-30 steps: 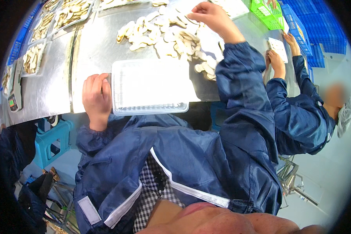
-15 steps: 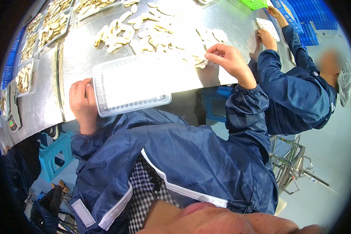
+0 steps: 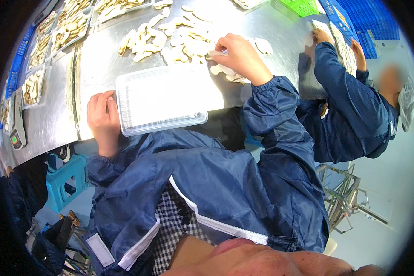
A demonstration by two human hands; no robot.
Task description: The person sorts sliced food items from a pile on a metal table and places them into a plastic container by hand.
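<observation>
A clear plastic tray (image 3: 163, 123) rests at the near edge of the metal table, its inside washed out by glare. At its left side is my left hand (image 3: 103, 120), with curled fingers and the thumb closed on the rim. My right hand (image 3: 241, 56) is over the pile beyond the tray, thumb and fingers pinched on a pale slice (image 3: 212, 55) that looks like sliced mushroom. More such slices (image 3: 147, 42) lie loose across the table. A few sit just below my right hand (image 3: 230, 73).
Filled trays (image 3: 71, 32) line the far left, beside a scale (image 3: 17, 124). A green basket (image 3: 301, 6) and blue crates (image 3: 368, 20) stand at far right. Close on my right a co-worker's sleeve (image 3: 338, 87) reaches over the table. A blue stool (image 3: 64, 179) stands below left.
My right hand has moved left and away from me over the pile, still pinched. My left hand keeps its place at the tray. The co-worker's hands have shifted.
</observation>
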